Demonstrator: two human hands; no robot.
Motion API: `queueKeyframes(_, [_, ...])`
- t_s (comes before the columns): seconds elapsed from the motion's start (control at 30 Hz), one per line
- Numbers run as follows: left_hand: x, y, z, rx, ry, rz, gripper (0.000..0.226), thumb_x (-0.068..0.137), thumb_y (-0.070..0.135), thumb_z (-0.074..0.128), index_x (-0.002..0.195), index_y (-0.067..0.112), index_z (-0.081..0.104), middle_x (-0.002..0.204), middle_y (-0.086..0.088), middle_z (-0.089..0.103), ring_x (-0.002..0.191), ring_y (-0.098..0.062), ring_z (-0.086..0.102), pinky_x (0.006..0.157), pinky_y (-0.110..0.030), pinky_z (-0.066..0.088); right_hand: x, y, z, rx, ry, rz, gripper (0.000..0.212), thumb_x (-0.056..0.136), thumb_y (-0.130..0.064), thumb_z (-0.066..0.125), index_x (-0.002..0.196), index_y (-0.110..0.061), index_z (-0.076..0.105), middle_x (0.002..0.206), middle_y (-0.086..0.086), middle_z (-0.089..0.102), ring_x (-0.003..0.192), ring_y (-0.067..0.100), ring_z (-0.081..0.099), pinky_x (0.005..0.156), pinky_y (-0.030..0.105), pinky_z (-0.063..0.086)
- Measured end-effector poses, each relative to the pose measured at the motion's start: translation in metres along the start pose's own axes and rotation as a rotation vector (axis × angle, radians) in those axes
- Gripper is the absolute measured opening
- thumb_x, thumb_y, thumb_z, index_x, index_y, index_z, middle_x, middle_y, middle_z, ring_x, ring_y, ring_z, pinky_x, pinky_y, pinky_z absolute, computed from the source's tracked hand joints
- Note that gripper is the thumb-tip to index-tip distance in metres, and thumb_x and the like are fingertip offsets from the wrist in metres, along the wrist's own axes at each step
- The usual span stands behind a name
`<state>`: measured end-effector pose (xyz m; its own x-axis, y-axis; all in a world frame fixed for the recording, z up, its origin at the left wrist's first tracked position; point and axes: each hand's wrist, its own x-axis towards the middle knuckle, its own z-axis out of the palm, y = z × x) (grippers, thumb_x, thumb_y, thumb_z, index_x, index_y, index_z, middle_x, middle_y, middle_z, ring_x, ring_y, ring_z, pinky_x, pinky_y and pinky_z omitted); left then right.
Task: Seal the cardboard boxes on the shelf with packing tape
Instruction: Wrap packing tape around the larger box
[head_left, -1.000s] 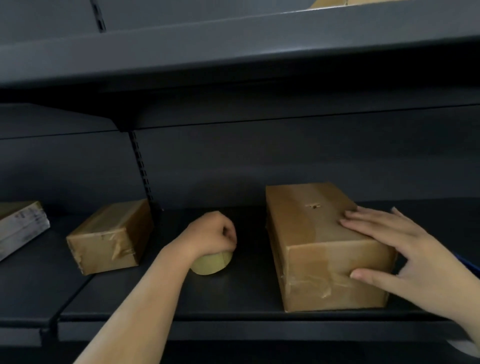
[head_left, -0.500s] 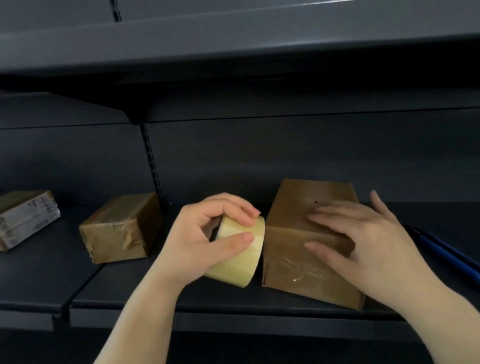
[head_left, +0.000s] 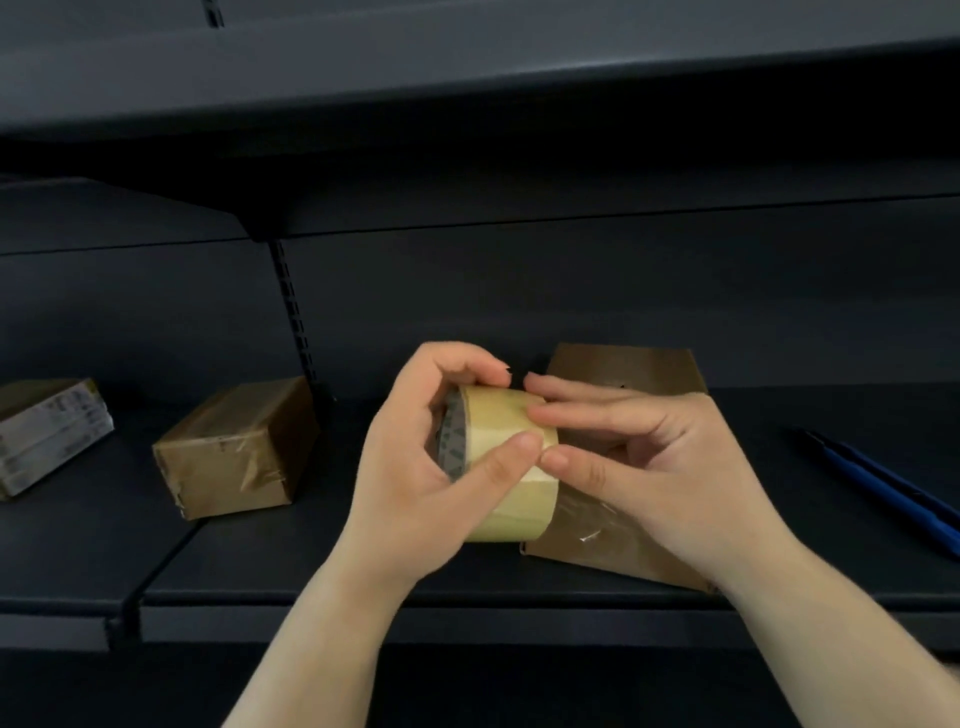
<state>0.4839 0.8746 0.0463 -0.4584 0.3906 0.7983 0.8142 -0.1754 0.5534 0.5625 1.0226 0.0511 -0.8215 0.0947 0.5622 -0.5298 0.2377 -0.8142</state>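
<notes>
A roll of yellowish packing tape (head_left: 511, 499) is held up in front of the shelf. My left hand (head_left: 410, 467) grips it, fingers over the top and thumb on its outer face. My right hand (head_left: 649, 467) lies against the roll from the right, with straight index and middle fingers on the tape surface and the thumb tip beside my left thumb. Behind the hands a brown cardboard box (head_left: 623, 369) lies on the shelf, mostly hidden, with glossy tape on its front end. A smaller taped box (head_left: 234, 447) sits to the left.
A third box (head_left: 47, 431) with printed labels lies at the far left of the dark shelf (head_left: 311, 561). A blue tool (head_left: 883, 488) lies on the shelf at the right. An upper shelf (head_left: 467, 78) hangs low overhead, and a slotted upright (head_left: 293, 312) runs up the back wall.
My left hand lifted the tape roll off the shelf and brought it to the middle. My right hand left the large box and came onto the roll.
</notes>
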Motion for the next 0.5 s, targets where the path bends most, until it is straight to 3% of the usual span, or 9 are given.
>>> queueKeyframes(0.13, [-0.003, 0.002, 0.015, 0.040, 0.128, 0.007, 0.034, 0.075, 0.028, 0.065, 0.103, 0.015, 0.052, 0.099, -0.005, 0.056, 0.090, -0.019, 0.059, 0.077, -0.030, 0.050, -0.006, 0.006, 0.016, 0.305, 0.170, 0.095, 0.016, 0.063, -0.015, 0.073, 0.077, -0.021, 0.077, 0.104, -0.003, 0.072, 0.106, 0.008, 0.064, 0.086, 0.031, 0.054])
queueKeyframes(0.3, [-0.004, 0.005, 0.018, 0.172, 0.102, 0.124, 0.037, 0.074, 0.025, 0.067, 0.105, 0.013, 0.050, 0.103, 0.000, 0.053, 0.096, -0.008, 0.055, 0.082, -0.019, 0.044, -0.012, 0.001, 0.023, 0.493, 0.256, 0.226, 0.018, 0.074, -0.004, 0.063, 0.081, -0.014, 0.075, 0.069, 0.002, 0.070, 0.060, 0.006, 0.063, 0.051, 0.015, 0.049])
queueKeyframes(0.5, [-0.003, 0.011, 0.000, 0.036, -0.144, -0.040, 0.041, 0.073, 0.026, 0.067, 0.112, 0.017, 0.057, 0.113, 0.001, 0.059, 0.109, -0.022, 0.056, 0.086, -0.026, 0.048, -0.012, -0.003, 0.019, 0.454, 0.231, 0.193, 0.019, 0.072, -0.016, 0.057, 0.080, -0.015, 0.075, 0.086, 0.006, 0.073, 0.079, 0.018, 0.068, 0.066, 0.030, 0.056])
